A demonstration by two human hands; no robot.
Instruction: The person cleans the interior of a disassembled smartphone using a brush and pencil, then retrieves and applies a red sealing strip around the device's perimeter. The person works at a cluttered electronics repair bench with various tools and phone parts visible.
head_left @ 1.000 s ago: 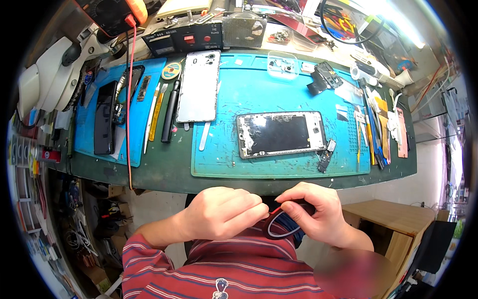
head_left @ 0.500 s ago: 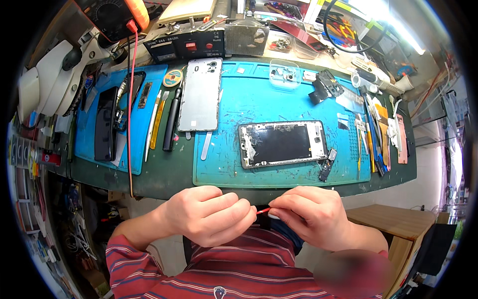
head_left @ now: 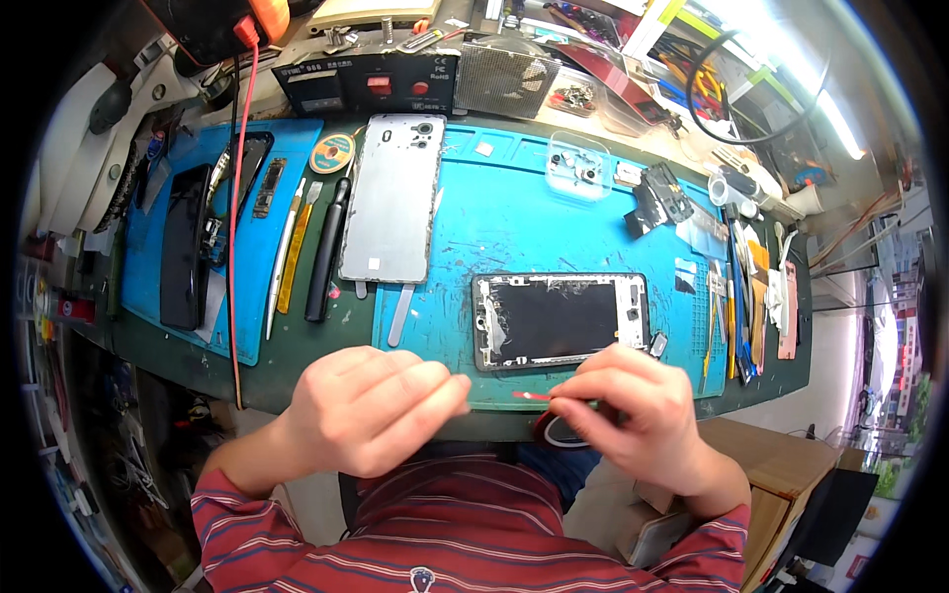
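Note:
My right hand (head_left: 633, 410) holds a narrow roll of red tape (head_left: 544, 435) with a white inner ring. A short red tape end (head_left: 531, 395) sticks out to the left from between thumb and finger. My left hand (head_left: 371, 410) is closed, its fingertips pressed together and apart from the tape; whatever is in them, if anything, cannot be made out. Beyond my right hand lies an opened phone frame (head_left: 559, 321) with a black middle and scraps of film at its left end. A small part (head_left: 658, 344) lies beside its right edge.
On the blue mat (head_left: 474, 227) are a silver phone back cover (head_left: 393, 198), a clear box of small parts (head_left: 579, 168) and black phone parts (head_left: 657, 198). Tools (head_left: 746, 296) line the right side. A dark phone (head_left: 188, 247) lies left, near a hanging red cable (head_left: 235, 198).
My hands have moved apart and slightly forward, and the left no longer touches the red tape. The tape roll has come into view under my right hand. The head view has shifted a little.

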